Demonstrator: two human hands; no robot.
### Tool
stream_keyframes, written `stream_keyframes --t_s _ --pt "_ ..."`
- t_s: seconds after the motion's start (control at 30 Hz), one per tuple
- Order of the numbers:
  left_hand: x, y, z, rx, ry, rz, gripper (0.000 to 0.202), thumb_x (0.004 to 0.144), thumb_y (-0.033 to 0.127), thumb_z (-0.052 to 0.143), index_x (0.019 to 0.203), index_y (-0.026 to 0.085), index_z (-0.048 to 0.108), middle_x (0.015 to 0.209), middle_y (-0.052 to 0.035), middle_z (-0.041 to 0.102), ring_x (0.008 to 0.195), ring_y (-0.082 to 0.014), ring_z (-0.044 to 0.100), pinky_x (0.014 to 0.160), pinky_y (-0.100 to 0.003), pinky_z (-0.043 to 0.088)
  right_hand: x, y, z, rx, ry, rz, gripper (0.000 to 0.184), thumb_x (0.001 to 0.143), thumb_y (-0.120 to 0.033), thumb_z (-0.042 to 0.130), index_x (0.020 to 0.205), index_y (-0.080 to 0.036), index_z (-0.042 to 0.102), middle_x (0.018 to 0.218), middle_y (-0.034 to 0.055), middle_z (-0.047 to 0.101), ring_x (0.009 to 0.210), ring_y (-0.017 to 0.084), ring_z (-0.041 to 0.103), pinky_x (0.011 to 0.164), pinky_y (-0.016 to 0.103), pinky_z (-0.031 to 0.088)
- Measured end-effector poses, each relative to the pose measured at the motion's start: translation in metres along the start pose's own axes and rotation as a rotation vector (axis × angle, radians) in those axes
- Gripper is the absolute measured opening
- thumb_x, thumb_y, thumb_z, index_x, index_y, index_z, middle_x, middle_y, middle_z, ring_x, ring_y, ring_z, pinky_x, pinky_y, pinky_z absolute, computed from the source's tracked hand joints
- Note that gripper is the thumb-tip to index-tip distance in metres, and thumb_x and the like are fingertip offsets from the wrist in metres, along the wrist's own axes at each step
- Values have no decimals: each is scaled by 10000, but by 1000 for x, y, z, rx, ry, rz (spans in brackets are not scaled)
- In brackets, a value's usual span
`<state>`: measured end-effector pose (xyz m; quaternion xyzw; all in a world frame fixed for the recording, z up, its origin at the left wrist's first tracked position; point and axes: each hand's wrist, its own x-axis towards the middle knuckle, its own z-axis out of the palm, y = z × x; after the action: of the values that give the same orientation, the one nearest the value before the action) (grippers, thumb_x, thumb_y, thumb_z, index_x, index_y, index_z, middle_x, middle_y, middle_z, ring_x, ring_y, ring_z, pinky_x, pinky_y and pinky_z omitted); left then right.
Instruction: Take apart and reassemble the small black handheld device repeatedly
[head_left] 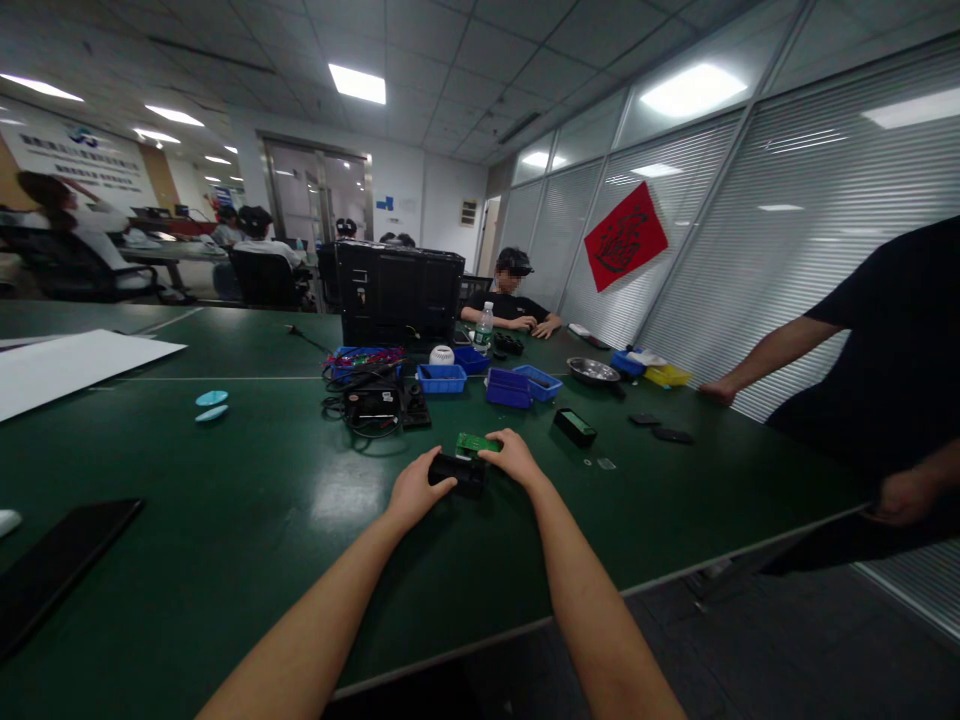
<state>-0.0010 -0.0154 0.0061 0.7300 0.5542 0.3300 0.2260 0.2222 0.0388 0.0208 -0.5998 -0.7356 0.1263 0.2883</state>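
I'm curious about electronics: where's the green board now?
In the head view, the green board is near the centre, in the right hand, just beyond the black case.

The right hand (516, 456) hides part of the green board (472, 442); the view's left edge crops a white sheet (82, 365).

the circuit board (470, 442) is a small, flat, bright green piece with paler markings and a light-coloured part along its near edge. it is held at its right end by the right hand (512, 455), tilted so that its broad face shows. the case (466, 480) is black, boxy and longer than it is deep, lying lengthwise from left to right, with its left end gripped by the left hand (418, 488). the board sits just beyond the case's far edge, outside it; whether the two touch is unclear. the case's inside is too dark to make out.
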Motion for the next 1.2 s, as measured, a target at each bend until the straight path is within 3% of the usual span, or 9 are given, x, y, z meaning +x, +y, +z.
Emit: stream_keyframes --t_s 0.3,0.97,1.2 --pt "1 -4 3 8 4 7 628 697 393 597 1267 217 403 1258 -44 505 1126 -199 481 952 -286 356 -2 0 -5 52 -50 11 418 619 -269 697 1014 -153 629 913 65 551 829 170 526 766 279 401" --pt "-1 3 -1 0 -10 -34 620 700 378 594 1269 220 404 1282 -37 486 1154 -197 458 991 -293 320 -2 0 -6 89 -64 45 406 624 -281 693 1008 -165 630 911 53 542 767 151 520 723 279 415" --pt "0 0 1 8 -19 -28 703 661 296 624 1301 201 351 1273 -50 492 1153 -195 459 983 -280 320 0 3 -3 47 21 62 365 595 -256 705 943 -164 644 881 42 525 797 158 519 759 286 408"
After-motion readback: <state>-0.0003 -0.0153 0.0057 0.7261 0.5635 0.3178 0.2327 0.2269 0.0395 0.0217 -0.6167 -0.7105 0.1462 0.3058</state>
